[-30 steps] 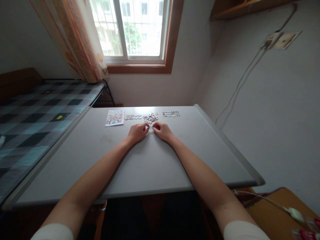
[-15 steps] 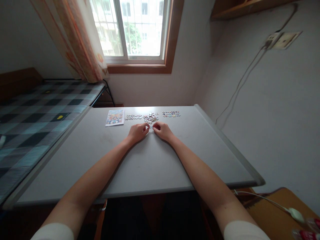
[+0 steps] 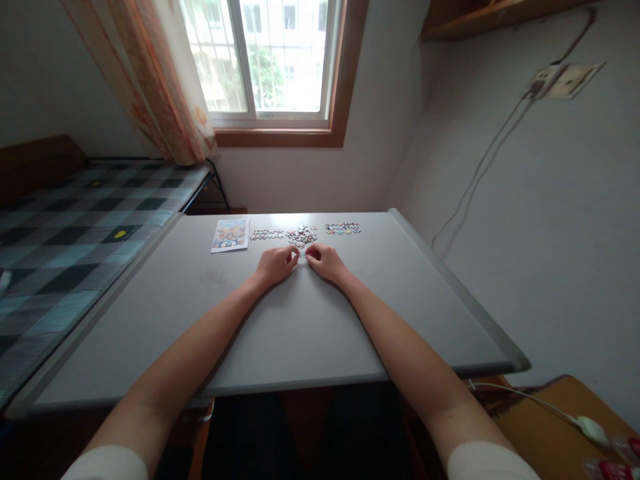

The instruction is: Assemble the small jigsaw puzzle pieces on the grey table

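My left hand [image 3: 277,265] and my right hand [image 3: 326,261] face each other over the table, fingertips pinched and almost meeting. Between them is a small bluish jigsaw piece [image 3: 302,254], gripped from both sides; whether it is one piece or two joined ones is too small to tell. Just beyond my fingers lies a heap of loose jigsaw pieces [image 3: 301,235]. Rows of pieces [image 3: 267,235] are laid out to the left of the heap, and another group of pieces [image 3: 343,228] to the right. A printed picture card [image 3: 230,235] lies farther left.
The white table [image 3: 300,333] has raised edges at left and right. A bed with a checked cover [image 3: 115,207] stands at the left. On the right, a wooden stool [image 3: 555,427] holds a white charger [image 3: 593,430], and a cable [image 3: 480,167] hangs along the wall.
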{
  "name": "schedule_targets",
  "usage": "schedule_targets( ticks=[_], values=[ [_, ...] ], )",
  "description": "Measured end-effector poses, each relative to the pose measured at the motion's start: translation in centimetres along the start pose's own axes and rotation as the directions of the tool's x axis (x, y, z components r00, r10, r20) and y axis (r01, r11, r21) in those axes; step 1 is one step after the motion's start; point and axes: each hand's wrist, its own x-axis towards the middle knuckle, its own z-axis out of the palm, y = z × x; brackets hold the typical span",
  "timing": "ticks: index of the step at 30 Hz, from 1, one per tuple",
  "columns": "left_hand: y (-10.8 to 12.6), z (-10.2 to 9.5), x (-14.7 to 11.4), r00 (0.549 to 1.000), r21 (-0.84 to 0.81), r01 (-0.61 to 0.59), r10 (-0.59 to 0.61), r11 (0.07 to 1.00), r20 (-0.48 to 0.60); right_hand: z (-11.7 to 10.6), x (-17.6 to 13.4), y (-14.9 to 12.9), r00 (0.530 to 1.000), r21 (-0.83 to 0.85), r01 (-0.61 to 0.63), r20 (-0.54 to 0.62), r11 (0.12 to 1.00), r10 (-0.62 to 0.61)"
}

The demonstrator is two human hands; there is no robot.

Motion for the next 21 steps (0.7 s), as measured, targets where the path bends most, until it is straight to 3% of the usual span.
schedule_targets(
  ticks=[21],
  values=[
    [0.00,-0.09,-0.01,1.000,-0.008,-0.003,0.003,1.000,0.009,-0.05,-0.02,-0.09,1.000,-0.012,-0.002,0.003,1.000,0.002]
  ],
)
